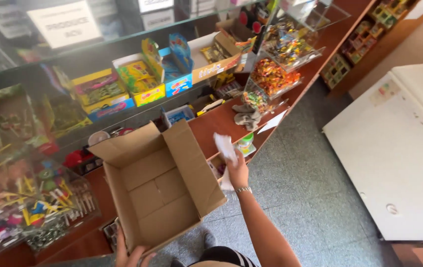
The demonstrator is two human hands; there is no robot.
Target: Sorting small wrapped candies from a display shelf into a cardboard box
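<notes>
My left hand (130,254) grips the near bottom edge of an open, empty brown cardboard box (159,185) held tilted over the wooden counter (221,121). To the right of the box, my right hand (237,170), with a metal watch on the wrist, is closed around a white crumpled cloth or paper (225,147) that sticks up above the fingers. A small green-capped jar (245,143) stands on the counter edge just beyond that hand.
Clear plastic bins of wrapped sweets (273,76) stand on the counter to the right. Colourful boxes (142,81) fill a glass shelf behind. A clear case of toys (33,207) sits at left. A white chest freezer (394,153) stands across the grey tiled floor (300,178).
</notes>
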